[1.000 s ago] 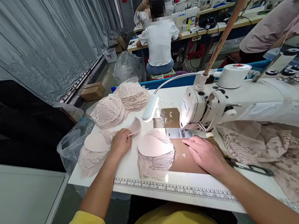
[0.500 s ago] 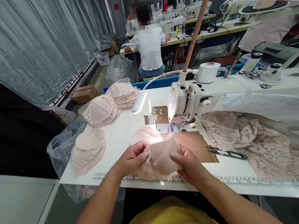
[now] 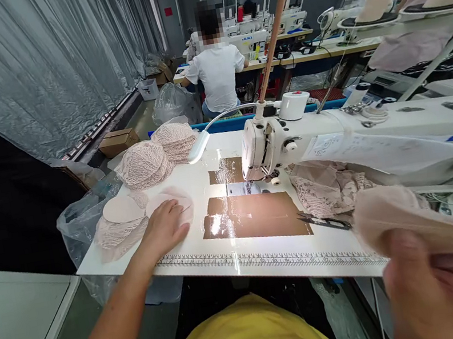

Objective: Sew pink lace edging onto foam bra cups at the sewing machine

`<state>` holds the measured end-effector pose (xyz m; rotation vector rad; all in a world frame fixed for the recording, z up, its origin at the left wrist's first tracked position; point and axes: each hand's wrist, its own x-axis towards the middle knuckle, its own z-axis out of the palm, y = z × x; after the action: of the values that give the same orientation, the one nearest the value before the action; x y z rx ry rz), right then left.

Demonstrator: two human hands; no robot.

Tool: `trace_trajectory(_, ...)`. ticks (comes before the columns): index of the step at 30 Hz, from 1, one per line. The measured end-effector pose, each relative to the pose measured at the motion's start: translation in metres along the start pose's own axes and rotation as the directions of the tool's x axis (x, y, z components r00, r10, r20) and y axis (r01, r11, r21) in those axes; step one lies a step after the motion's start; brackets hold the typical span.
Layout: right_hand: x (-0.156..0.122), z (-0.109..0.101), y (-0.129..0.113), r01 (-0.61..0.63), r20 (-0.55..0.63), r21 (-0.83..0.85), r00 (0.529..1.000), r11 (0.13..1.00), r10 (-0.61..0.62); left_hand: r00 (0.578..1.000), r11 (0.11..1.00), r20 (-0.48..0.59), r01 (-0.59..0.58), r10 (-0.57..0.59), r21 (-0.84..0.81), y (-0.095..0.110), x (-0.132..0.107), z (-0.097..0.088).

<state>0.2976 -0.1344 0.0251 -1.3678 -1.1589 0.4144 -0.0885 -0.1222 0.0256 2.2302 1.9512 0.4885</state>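
The white desk [image 3: 199,175] carries everything, with the sewing machine [image 3: 325,124] reaching in from the right. At the near right corner, pale cloth [image 3: 385,209] is pinched in the right hand [image 3: 436,279], thumb above and fingers below; that grip is closed and blurred. The cloth's long axis slants from upper left down to the right, its left end towards the desk, well apart from the needle area. The brown sheet [image 3: 256,216] lies between the two hands. Farther left, the lace stack [image 3: 118,234] sits just beyond the left forearm, topped by a rounded pad [image 3: 122,209]. Touching its right side is a thin sheer piece [image 3: 185,202], directly under the fingertips of the left hand [image 3: 165,226], the nearer hand by far; this grip is spread, palm down, thumb apart, not closed around it. Smallest, the black snips [image 3: 326,223] lie just left of the held cloth
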Motion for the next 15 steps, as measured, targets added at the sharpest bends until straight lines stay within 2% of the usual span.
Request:
trace_trajectory(1,-0.007,0.008,-0.005,0.037,0.089,-0.049,0.995,0.998,-0.032,1.0,0.997,0.0,-0.01,0.01,-0.077,0.011,-0.003,-0.003)
trace_trajectory(2,-0.014,0.018,-0.011,0.082,0.305,-0.069,0.951,0.994,-0.057,0.998,0.979,0.02,-0.055,0.06,-0.194,0.025,-0.005,-0.005)
trace_trajectory(3,-0.022,0.03,-0.018,0.126,0.622,0.0,0.776,0.992,-0.098,0.981,0.929,0.096,-0.126,0.169,-0.348,0.041,-0.007,-0.005)
trace_trajectory(4,-0.029,0.042,-0.026,0.105,0.802,0.088,0.582,0.991,-0.132,0.943,0.841,0.156,-0.176,0.292,-0.512,0.058,-0.008,-0.004)
trace_trajectory(5,-0.035,0.053,-0.033,0.059,0.864,0.154,0.477,0.986,-0.163,0.896,0.734,0.204,-0.174,0.395,-0.657,0.072,-0.009,-0.001)
trace_trajectory(6,-0.039,0.06,-0.038,0.052,0.891,0.21,0.4,0.976,-0.213,0.838,0.638,0.271,-0.115,0.474,-0.762,0.083,-0.01,0.004)
trace_trajectory(7,-0.041,0.064,-0.042,0.067,0.88,0.242,0.404,0.968,-0.249,0.796,0.576,0.328,-0.031,0.508,-0.817,0.09,-0.011,0.009)
trace_trajectory(8,-0.04,0.064,-0.043,0.118,0.841,0.245,0.468,0.962,-0.272,0.782,0.551,0.371,0.042,0.501,-0.833,0.093,-0.012,0.014)
trace_trajectory(9,-0.036,0.062,-0.043,0.192,0.779,0.232,0.551,0.954,-0.3,0.8,0.562,0.397,0.092,0.45,-0.822,0.091,-0.013,0.019)
trace_trajectory(11,-0.027,0.054,-0.037,0.339,0.595,0.149,0.719,0.929,-0.358,0.909,0.648,0.351,0.131,0.223,-0.75,0.08,-0.016,0.026)
trace_trajectory(12,-0.022,0.05,-0.033,0.39,0.501,0.103,0.774,0.915,-0.386,0.956,0.689,0.282,0.146,0.087,-0.71,0.074,-0.019,0.028)
trace_trajectory(13,-0.019,0.047,-0.029,0.412,0.418,0.057,0.818,0.91,-0.396,0.978,0.704,0.204,0.17,-0.037,-0.69,0.069,-0.021,0.029)
trace_trajectory(14,-0.018,0.047,-0.026,0.404,0.362,0.009,0.851,0.915,-0.38,0.98,0.685,0.158,0.197,-0.121,-0.702,0.066,-0.024,0.029)
trace_trajectory(15,-0.019,0.048,-0.023,0.372,0.353,-0.033,0.873,0.928,-0.337,0.976,0.627,0.159,0.217,-0.148,-0.749,0.067,-0.026,0.029)
